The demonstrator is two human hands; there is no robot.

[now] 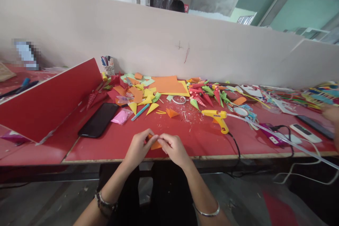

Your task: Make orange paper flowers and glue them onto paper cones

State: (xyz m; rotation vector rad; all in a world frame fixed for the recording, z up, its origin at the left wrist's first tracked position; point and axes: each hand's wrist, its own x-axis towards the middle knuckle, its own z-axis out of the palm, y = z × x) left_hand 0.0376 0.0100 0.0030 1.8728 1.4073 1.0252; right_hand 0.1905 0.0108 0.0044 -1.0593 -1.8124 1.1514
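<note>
Between my two hands is a small piece of orange paper (156, 145), held just above the red table near its front edge. My left hand (141, 144) pinches it from one side, and the fingers of my right hand (172, 146) close on it from the other. The fingertips almost meet, so much of the paper is hidden. Beyond them lie a folded orange paper piece (172, 113), a yellow paper cone (152, 108) and a turquoise pen-like stick (140, 112). A yellow glue gun (215, 118) rests to the right.
A black phone (98, 120) and a pink packet (122, 116) lie left, beside a standing red board (53, 102). Orange sheets (165, 84) and paper cones lie along the white partition (159, 42). A purple power socket (271, 136) with cables sits right; another person's hand (331, 114) shows there.
</note>
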